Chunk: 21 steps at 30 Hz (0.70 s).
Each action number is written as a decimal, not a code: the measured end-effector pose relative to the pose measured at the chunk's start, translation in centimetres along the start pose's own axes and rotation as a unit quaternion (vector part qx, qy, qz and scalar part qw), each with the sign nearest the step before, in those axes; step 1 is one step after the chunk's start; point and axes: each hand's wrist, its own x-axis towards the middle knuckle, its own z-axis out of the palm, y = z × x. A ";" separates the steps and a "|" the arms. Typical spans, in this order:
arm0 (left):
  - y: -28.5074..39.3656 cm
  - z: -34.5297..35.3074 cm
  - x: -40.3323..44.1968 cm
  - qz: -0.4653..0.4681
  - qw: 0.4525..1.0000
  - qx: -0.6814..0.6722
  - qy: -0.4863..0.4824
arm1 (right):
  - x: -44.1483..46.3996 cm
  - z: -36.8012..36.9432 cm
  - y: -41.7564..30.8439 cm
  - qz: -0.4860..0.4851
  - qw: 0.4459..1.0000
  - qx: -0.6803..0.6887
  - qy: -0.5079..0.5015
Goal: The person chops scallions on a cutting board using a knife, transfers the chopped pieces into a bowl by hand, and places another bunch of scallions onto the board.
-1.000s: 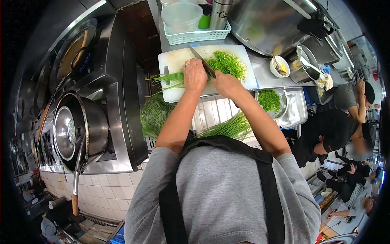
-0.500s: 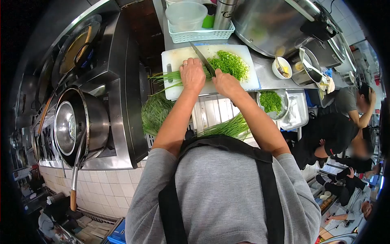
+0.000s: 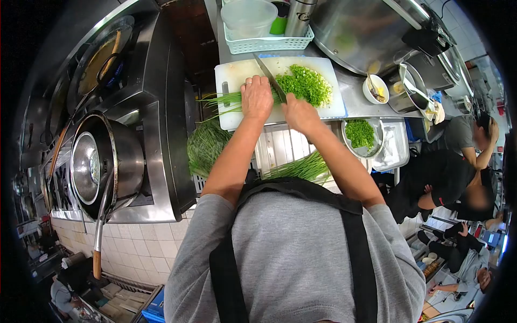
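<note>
On a white cutting board (image 3: 230,121), my left hand (image 3: 257,98) presses a bundle of long green stalks (image 3: 230,100) with its fingers together. My right hand (image 3: 301,114), slightly blurred, grips a knife (image 3: 270,76) whose blade stands beside my left fingertips and points away from me. Right of the blade lies a pile of chopped greens (image 3: 306,86). More chopped greens fill a round bowl (image 3: 360,133) below the board's right end. Uncut stalks (image 3: 302,167) lie between my forearms, near my chest.
A stove (image 3: 161,199) with a large pot (image 3: 127,161) is on the left. A netted green bundle (image 3: 207,146) lies beside it. Behind the board are a basket (image 3: 269,44) and a big metal vessel (image 3: 358,37). A white bowl (image 3: 375,89) stands at right; people (image 3: 441,175) are beyond.
The view has shifted slightly. My right hand and the knife have moved a little while staying beside my left hand, which still holds the stalks. A person at right has a raised arm.
</note>
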 end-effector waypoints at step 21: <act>0.2 -0.2 0.2 -0.017 1.000 -0.007 -0.016 | -1.1 -1.4 0.0 -0.009 0.999 -0.037 -0.024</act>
